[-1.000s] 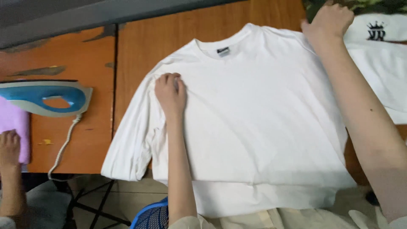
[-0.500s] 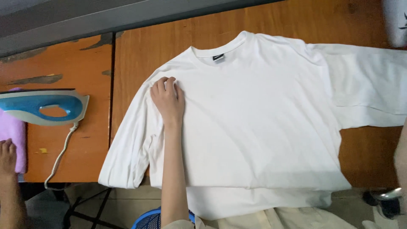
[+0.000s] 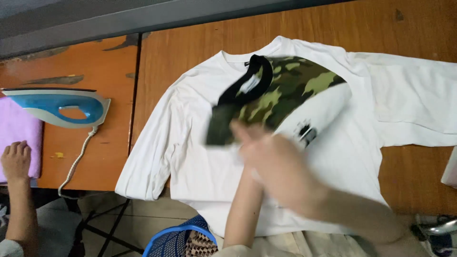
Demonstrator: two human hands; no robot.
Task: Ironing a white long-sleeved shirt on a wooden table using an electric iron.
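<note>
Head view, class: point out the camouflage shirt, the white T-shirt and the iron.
camouflage shirt (image 3: pixel 290 85), head view, on its green patterned shoulder area.
white T-shirt (image 3: pixel 190 143), head view, on the bare chest area near one sleeve.
iron (image 3: pixel 59 107), head view, on its blue handle.

A brown wooden table (image 3: pixel 200 57) carries a white T-shirt (image 3: pixel 200 162) spread flat, front up, with one sleeve hanging over the near edge. A second, orange-brown table (image 3: pixel 109 157) abuts it on the left. On this second table rest a blue-and-white iron (image 3: pixel 62 108), its cord trailing off the near edge, and a pink cloth (image 3: pixel 16 131).
</note>
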